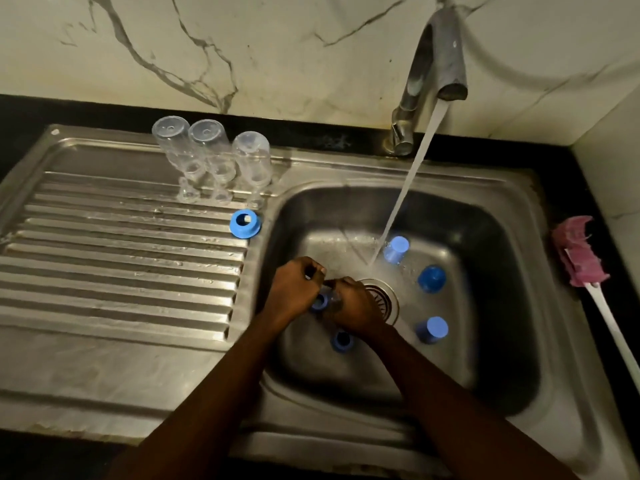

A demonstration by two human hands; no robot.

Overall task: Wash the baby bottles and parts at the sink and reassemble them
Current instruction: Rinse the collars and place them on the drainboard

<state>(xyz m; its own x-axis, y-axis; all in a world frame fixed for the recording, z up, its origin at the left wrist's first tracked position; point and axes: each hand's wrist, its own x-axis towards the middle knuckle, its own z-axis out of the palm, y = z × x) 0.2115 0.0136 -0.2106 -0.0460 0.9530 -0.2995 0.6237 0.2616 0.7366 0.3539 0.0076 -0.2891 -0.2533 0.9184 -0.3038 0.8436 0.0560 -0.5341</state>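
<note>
Both hands are low in the steel sink (485, 375), left of the drain. My left hand (294, 289) grips a blue collar ring (320, 302). My right hand (353, 306) pinches a clear teat (334, 301) against that ring. Another blue ring (342, 339) lies in the basin under my right wrist. Three blue caps (396, 249), (432, 278), (432, 329) stand in the basin to the right. On the drainboard (104, 271), three clear bottles (211, 147) stand upside down, with a blue ring (245, 223) near the basin edge.
The tap (429, 74) is running, and its stream lands just right of my hands near the drain (382, 296). A pink bottle brush (581, 251) with a white handle lies on the dark counter right of the sink. A marble wall stands behind.
</note>
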